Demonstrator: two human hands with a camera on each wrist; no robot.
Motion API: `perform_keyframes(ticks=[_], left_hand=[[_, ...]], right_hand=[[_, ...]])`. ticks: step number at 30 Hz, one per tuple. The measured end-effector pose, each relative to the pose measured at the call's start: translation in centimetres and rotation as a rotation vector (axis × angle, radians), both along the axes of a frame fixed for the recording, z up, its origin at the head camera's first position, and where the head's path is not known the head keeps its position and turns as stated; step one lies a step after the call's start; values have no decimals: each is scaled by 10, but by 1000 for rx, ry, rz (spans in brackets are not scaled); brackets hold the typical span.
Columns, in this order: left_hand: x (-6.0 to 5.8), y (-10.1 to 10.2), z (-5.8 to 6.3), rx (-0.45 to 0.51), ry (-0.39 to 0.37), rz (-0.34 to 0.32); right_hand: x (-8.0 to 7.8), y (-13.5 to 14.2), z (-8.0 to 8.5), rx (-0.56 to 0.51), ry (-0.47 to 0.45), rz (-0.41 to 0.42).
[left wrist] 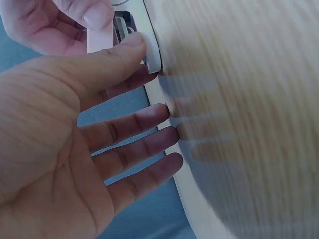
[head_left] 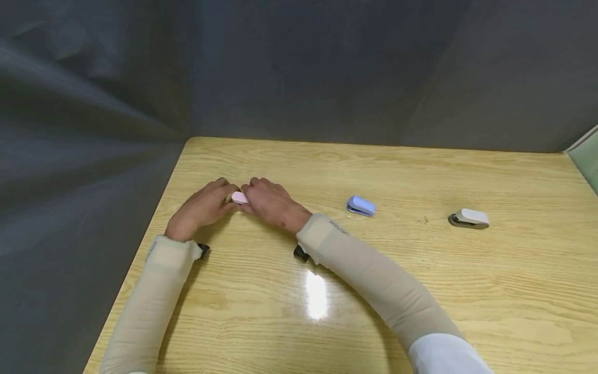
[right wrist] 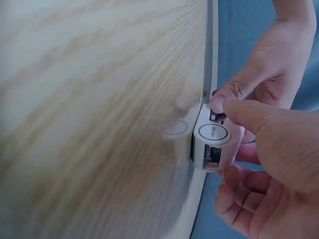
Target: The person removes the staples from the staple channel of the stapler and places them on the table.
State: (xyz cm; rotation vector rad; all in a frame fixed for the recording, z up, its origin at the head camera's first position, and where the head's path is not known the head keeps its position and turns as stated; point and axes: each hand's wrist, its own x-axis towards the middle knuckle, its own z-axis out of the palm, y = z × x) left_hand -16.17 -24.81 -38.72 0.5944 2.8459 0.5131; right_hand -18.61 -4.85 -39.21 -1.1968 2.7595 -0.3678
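Observation:
A small pink stapler (head_left: 240, 197) with a white base is held low over the wooden table at the left, between both hands. My left hand (head_left: 205, 205) pinches one end of it with thumb and index finger; in the left wrist view its other fingers stretch out, tips close to the tabletop. My right hand (head_left: 272, 204) grips the other end, covering much of the stapler in the head view. In the right wrist view, the white base (right wrist: 212, 134) shows a round mark, and the right thumb (right wrist: 244, 112) lies against the left thumb (right wrist: 230, 94).
A blue stapler (head_left: 361, 206) lies right of my hands, with tiny bits beside it. Farther right lies a white and grey stapler (head_left: 469, 218), with small dark specks (head_left: 424, 220) to its left. Dark sheeting (head_left: 303, 72) rises behind the table (head_left: 374, 171) and along its left side.

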Motion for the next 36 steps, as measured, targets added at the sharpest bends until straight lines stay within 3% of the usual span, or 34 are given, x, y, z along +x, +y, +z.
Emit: perform_keyframes(ticks=[14, 24, 36], left_hand=[[2, 3, 0, -39, 30, 1], [2, 3, -3, 24, 53, 30], [-4, 3, -6, 10, 64, 58]], right_hand=[[-1, -6, -3, -33, -14, 8], [1, -10, -5, -41, -1, 15], [-1, -5, -4, -64, -24, -14]])
